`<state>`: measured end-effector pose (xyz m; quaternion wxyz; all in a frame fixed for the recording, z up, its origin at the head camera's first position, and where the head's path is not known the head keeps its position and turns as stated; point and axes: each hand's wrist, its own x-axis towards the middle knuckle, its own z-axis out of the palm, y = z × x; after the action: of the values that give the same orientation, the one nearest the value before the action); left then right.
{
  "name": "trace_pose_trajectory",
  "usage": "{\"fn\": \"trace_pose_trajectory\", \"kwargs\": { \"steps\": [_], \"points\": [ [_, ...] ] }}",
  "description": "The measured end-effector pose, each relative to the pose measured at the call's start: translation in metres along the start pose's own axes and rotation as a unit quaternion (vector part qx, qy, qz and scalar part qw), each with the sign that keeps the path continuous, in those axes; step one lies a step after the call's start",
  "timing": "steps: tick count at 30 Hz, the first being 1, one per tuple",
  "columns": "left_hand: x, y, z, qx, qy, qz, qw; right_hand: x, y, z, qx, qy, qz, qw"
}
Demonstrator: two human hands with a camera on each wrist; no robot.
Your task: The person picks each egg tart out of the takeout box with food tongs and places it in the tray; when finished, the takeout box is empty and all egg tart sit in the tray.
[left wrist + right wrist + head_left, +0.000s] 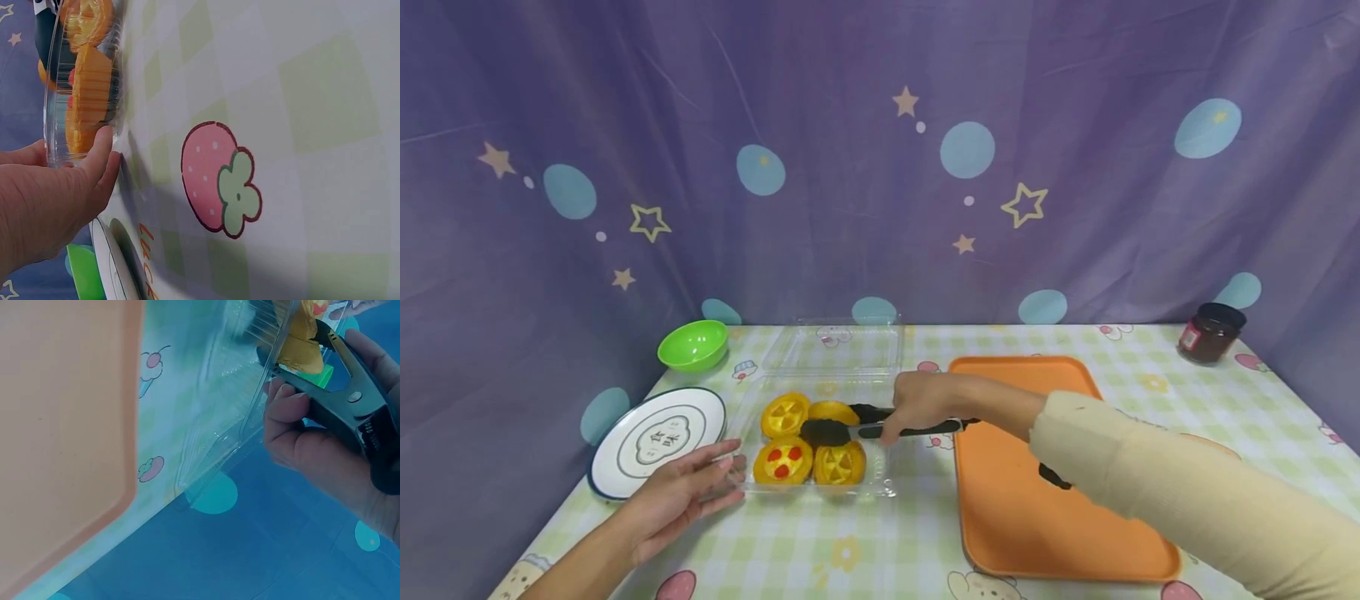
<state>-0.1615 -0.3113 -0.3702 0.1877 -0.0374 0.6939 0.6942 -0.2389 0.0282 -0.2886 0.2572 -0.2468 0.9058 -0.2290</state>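
A clear plastic container (pixel 882 477) holds several yellow tarts; one tart (pixel 783 461) at the front left bears red pieces. My left hand (pixel 681 496) is at the container's left side, its fingers extended and touching the wall, as the left wrist view also shows. My right hand (pixel 919 406) grips black tongs (pixel 825 432) from the container's right side. The tong tips stand on either side of the back right tart (pixel 832 410), which they partly cover. In the right wrist view the tongs (pixel 355 397) are spread around a tart (pixel 301 350).
The container's clear lid (pixel 842 354) lies folded back behind it. At the left are a white plate (pixel 617 454) with a blue rim and a green bowl (pixel 694 346). An orange tray (pixel 1022 517) lies right, under the right arm. A dark jar (pixel 1210 335) stands far right.
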Motion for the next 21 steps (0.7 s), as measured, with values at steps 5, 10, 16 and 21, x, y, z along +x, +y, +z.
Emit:
{"fn": "trace_pose_trajectory", "kwargs": {
  "steps": [5, 10, 16, 21],
  "points": [
    [0.001, 0.0, 0.0, 0.001, -0.002, 0.003, 1.0, -0.001, 0.008, 0.0, -0.007, 0.01, -0.034, 0.9993],
    [0.001, 0.0, 0.0, 0.004, -0.001, 0.002, 1.0, -0.003, 0.018, 0.001, -0.013, 0.031, -0.081, 0.9961],
    [0.001, 0.001, 0.001, 0.006, 0.003, 0.0, 1.0, -0.01, 0.029, -0.005, 0.003, 0.042, -0.134, 0.9901],
    [0.001, 0.001, 0.001, 0.006, 0.007, -0.004, 0.9999, -0.017, 0.034, -0.009, 0.004, 0.043, -0.114, 0.9925]
  ]
}}
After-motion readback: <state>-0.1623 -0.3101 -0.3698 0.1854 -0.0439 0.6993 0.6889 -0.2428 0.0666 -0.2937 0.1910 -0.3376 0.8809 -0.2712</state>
